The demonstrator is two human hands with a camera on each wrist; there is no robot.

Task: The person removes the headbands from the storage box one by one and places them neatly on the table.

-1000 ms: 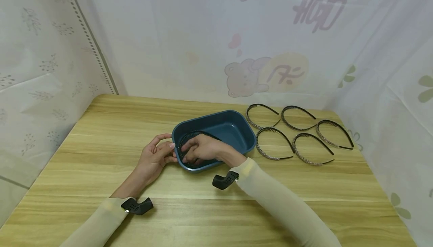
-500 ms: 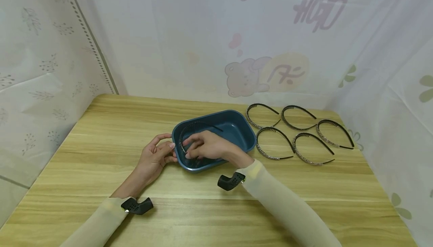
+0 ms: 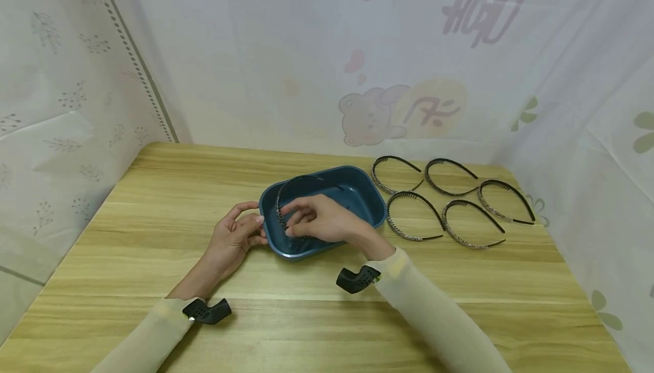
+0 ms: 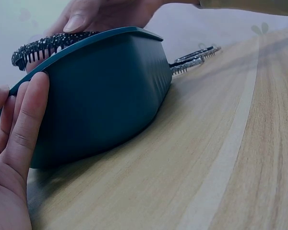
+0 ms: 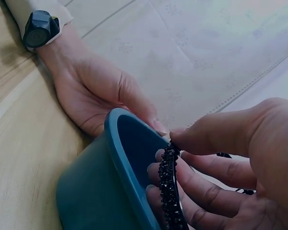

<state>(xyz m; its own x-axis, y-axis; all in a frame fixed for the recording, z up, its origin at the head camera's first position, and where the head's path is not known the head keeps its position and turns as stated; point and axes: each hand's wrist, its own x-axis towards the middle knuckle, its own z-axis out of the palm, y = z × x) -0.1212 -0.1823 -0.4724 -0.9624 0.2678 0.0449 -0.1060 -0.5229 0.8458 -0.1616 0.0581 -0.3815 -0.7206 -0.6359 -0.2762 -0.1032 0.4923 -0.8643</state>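
Observation:
My right hand (image 3: 327,219) pinches a black toothed headband (image 3: 279,205) between thumb and fingers, inside the left part of a dark blue rectangular basin (image 3: 357,196). Dark glittery beads cover the headband (image 5: 167,191) in the right wrist view. Seen from the left wrist, its beaded, toothed band (image 4: 62,40) rises above the basin's rim. At the basin's left end, my left hand (image 3: 232,238) grips the rim, its thumb on the edge and its fingers (image 4: 26,122) against the outer wall. Part of the headband is hidden behind my right hand.
Several similar headbands lie in two rows on the wooden table (image 3: 286,316), right of the basin. The closest headband (image 3: 395,225) lies by the basin's right end; the farthest headband (image 3: 493,209) is near the table's right edge. White printed cloth (image 3: 245,78) hangs around the table.
My right hand has drawn back slightly to the right. The headband has risen and tilted upward from its lower position in the basin. My left hand and the basin have stayed put.

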